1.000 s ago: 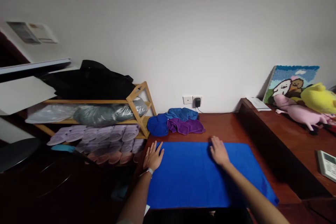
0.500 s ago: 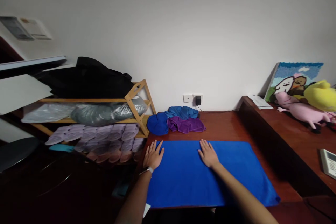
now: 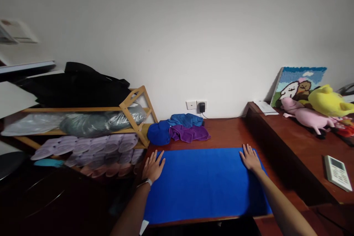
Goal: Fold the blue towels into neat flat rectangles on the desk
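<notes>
A bright blue cloth (image 3: 204,184) lies spread flat on the reddish wooden table (image 3: 229,132). My left hand (image 3: 153,166) rests flat on its far left corner, fingers spread, with a band on the wrist. My right hand (image 3: 250,158) lies flat on the far right corner, fingers stretched out. Neither hand holds anything. Behind the cloth sits a heap of crumpled blue and purple cloths (image 3: 177,132) near the wall.
A wooden rack (image 3: 135,110) at left carries a black bag (image 3: 74,88), wrapped bundles and rows of rolled lilac cloths (image 3: 91,145). A wall socket with a plug (image 3: 197,106) is behind. On the raised ledge at right are plush toys (image 3: 318,112), a picture (image 3: 298,83) and a white remote (image 3: 337,171).
My right hand slid along the cloth's far edge from the middle out to the right corner. My left hand stayed at the left corner. The view shifted slightly.
</notes>
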A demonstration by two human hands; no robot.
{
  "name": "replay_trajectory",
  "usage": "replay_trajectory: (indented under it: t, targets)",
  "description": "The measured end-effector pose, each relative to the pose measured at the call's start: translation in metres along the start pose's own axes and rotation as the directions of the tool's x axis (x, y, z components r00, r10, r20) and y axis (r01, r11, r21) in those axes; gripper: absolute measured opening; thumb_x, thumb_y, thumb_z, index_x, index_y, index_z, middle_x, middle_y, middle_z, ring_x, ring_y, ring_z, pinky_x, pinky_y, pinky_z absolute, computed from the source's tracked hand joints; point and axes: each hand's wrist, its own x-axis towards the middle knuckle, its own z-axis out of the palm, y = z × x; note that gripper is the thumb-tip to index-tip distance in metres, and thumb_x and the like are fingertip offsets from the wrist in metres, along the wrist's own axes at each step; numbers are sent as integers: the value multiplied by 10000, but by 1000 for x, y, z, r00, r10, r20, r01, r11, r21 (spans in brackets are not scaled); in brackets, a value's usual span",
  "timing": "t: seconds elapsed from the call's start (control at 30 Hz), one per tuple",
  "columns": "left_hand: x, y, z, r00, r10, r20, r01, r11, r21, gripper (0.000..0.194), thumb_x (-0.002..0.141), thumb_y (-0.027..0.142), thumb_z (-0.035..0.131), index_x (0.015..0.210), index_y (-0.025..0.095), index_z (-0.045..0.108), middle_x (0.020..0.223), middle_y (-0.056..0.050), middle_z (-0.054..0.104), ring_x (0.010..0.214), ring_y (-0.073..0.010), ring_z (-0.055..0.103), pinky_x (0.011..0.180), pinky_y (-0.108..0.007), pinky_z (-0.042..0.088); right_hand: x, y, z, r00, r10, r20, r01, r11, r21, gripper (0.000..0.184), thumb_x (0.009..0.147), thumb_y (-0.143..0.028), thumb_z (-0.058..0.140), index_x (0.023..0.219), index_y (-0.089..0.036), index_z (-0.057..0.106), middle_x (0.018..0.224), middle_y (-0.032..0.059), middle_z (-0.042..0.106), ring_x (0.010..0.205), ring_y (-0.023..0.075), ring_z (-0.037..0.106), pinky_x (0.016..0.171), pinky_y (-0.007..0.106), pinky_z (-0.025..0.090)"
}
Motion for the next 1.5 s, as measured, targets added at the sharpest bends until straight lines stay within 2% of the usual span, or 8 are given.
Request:
replay_trajectory:
  t: [0.43, 0.63, 0.8, 0.97, 1.13, 1.23, 1.37, 1.5]
  targets:
    - [3, 0, -7, 998, 3, 66, -5, 1000, 18, 580, 1043, 495, 323, 1589, 306, 372, 1688, -97, 286, 1552, -282, 275, 1250, -530, 215, -6, 27, -2, 999, 29, 23, -31, 993, 113, 761, 1012, -551, 182, 1643, -126, 179, 1716, 86, 126, 1585, 223, 93, 1291, 437, 90]
    - [-18, 8, -27, 996, 45, -75, -44, 999, 17, 582, 1043, 423, 323, 1560, 182, 439, 1652, -155, 357, 1524, -301, 342, 1256, -495, 233, -38, 7, -12, 994, -21, -104, 43, 977, 211, 737, 1020, -490, 138, 1622, -79, 250, 1704, 68, 182, 1584, 213, 97, 1297, 408, 99]
    - [-79, 5, -28, 990, 116, -81, -122, 991, -62, 538, 1037, 410, 345, 1497, 199, 531, 1606, -105, 458, 1493, -269, 404, 1235, -457, 320, -115, -56, -4, 959, -228, -170, 268, 925, 271, 695, 1035, -463, 151, 1610, -106, 307, 1680, 64, 261, 1577, 212, 146, 1301, 415, 110]
    - [-131, 5, -24, 989, 128, -69, -133, 988, -74, 545, 1043, 444, 366, 1556, 277, 439, 1654, -57, 379, 1528, -250, 338, 1250, -488, 282, -185, -166, -8, 888, -442, -125, 456, 819, 348, 696, 1054, -520, 183, 1621, -128, 271, 1678, 63, 242, 1572, 226, 170, 1298, 436, 153]
    - [-142, 9, -30, 986, 164, -30, -166, 983, -81, 562, 1045, 474, 384, 1583, 309, 379, 1672, -41, 332, 1543, -241, 304, 1263, -494, 240, -212, -279, -21, 822, -568, -39, 535, 748, 392, 696, 1050, -493, 193, 1628, -106, 231, 1686, 84, 172, 1578, 240, 135, 1297, 437, 124]
    - [-141, 10, -35, 986, 168, -13, -169, 982, -84, 564, 1045, 473, 384, 1585, 307, 374, 1671, -44, 332, 1544, -244, 300, 1264, -505, 230, -212, -314, -20, 810, -586, -23, 546, 738, 397, 701, 1047, -467, 174, 1627, -73, 198, 1691, 105, 110, 1584, 252, 75, 1298, 466, 73]
    - [-141, 11, -37, 986, 166, -7, -166, 983, -82, 567, 1046, 483, 379, 1587, 313, 369, 1673, -37, 332, 1547, -237, 294, 1266, -498, 224, -208, -302, -15, 839, -544, 6, 504, 782, 367, 725, 1042, -500, 151, 1630, -75, 166, 1693, 99, 82, 1587, 250, 39, 1296, 481, 31]
    - [-139, 11, -35, 986, 165, -18, -166, 983, -81, 566, 1046, 489, 374, 1583, 307, 381, 1676, -38, 329, 1548, -236, 291, 1268, -494, 214, -199, -232, -13, 900, -435, 12, 412, 859, 304, 762, 1036, -563, 151, 1630, -86, 165, 1693, 82, 111, 1587, 234, 57, 1298, 456, 28]
